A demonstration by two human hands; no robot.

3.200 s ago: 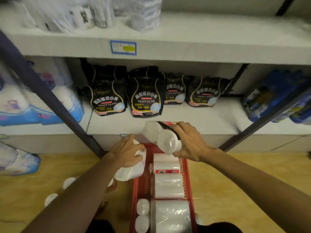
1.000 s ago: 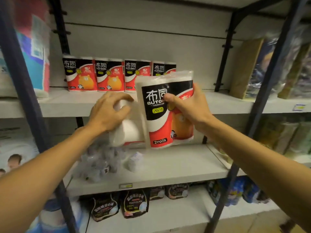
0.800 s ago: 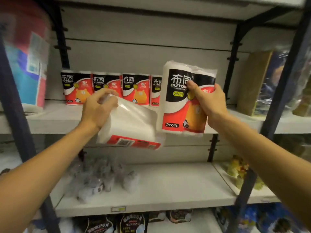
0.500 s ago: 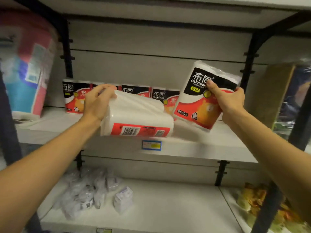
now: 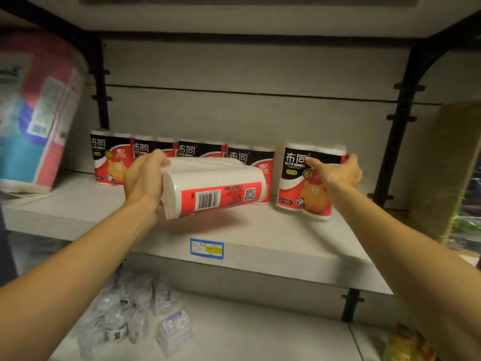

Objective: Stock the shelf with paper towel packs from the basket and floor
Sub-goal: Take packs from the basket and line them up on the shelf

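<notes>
My right hand (image 5: 338,171) grips a red, black and white paper towel pack (image 5: 302,188) that stands upright on the white shelf (image 5: 260,230), at the right end of a row of several like packs (image 5: 114,157) along the back wall. My left hand (image 5: 144,178) holds a second paper towel pack (image 5: 216,191) by its left end. That pack lies on its side, barcode toward me, held just above the shelf in front of the row.
A large pink and blue wrapped bundle (image 5: 39,113) stands at the shelf's left end. Black uprights (image 5: 400,126) frame the bay. A blue price tag (image 5: 207,247) sits on the shelf edge. Small clear-wrapped packets (image 5: 135,321) lie on the shelf below.
My right hand has brought its pack down from the air and stood it upright on the shelf beside the row. My left hand has carried its pack forward over the shelf.
</notes>
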